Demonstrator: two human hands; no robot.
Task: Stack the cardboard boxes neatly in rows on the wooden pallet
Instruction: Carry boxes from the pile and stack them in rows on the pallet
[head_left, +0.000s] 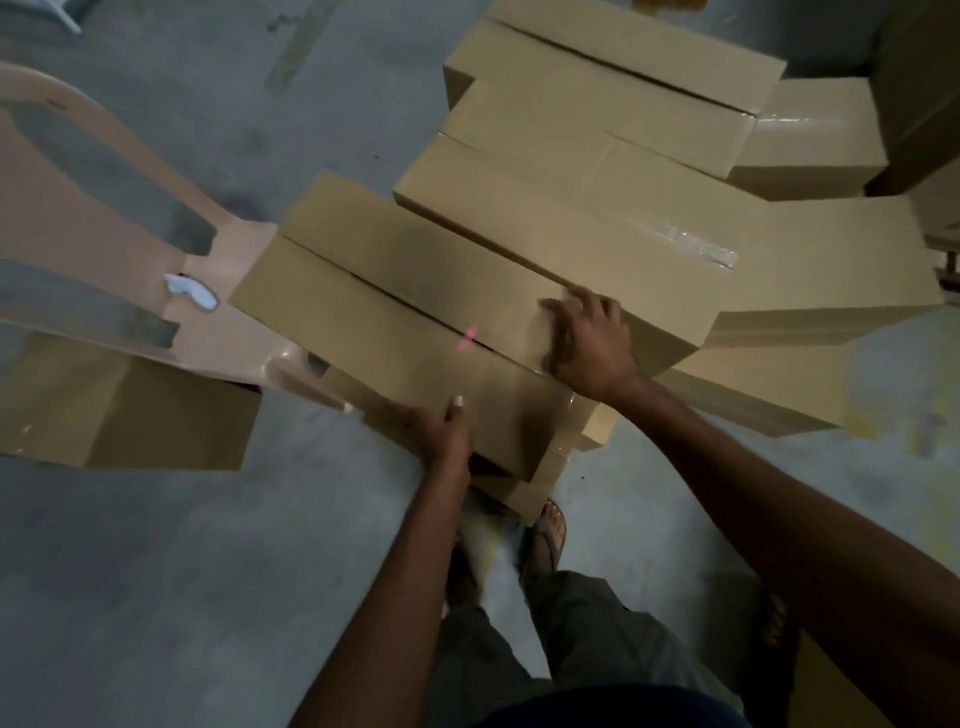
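A long brown cardboard box (384, 291) with a seam down its top lies tilted in front of me, its far end over a beige plastic chair. My left hand (441, 428) grips its near edge, thumb on top and fingers underneath. My right hand (589, 340) rests on its top right end with fingers spread. Behind it, more cardboard boxes (597, 130) lie stacked in an uneven pile. No wooden pallet shows in this view.
The beige plastic chair (104, 249) stands at left with another box (130, 415) under it. More boxes (810, 140) sit at the far right. Grey concrete floor (182, 571) surrounds me; my sandalled feet (545, 535) stand just below the held box.
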